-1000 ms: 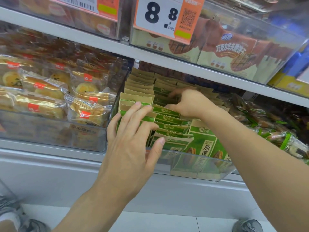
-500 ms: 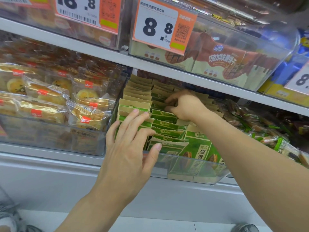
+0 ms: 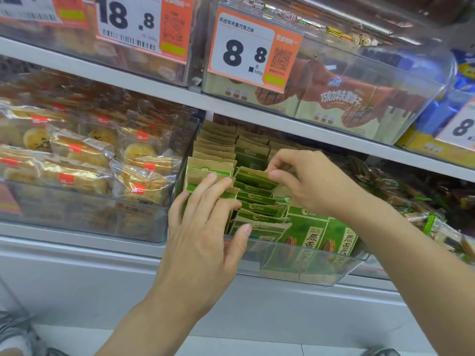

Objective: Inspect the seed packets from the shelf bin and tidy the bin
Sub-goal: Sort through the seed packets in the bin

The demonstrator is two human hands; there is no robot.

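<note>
A clear plastic bin (image 3: 303, 268) on the lower shelf holds rows of green and tan seed packets (image 3: 259, 201) standing on edge. My left hand (image 3: 205, 235) lies with straight fingers against the tops of the left row, thumb near the bin's front rim. Over the middle row, my right hand (image 3: 313, 183) pinches the top edge of one seed packet (image 3: 254, 177) between thumb and fingers. Two packets (image 3: 316, 235) at the front face outward, showing their labels.
A clear bin of wrapped pastries (image 3: 84, 165) stands to the left. More wrapped snacks (image 3: 401, 194) lie to the right. The upper shelf edge (image 3: 257, 114) carries bins with orange price tags (image 3: 252, 50) just above my hands. White floor and shoes show below.
My right hand has drawn forward from the back of the bin and now pinches a packet's top edge in the middle row. My left hand has stayed against the left row.
</note>
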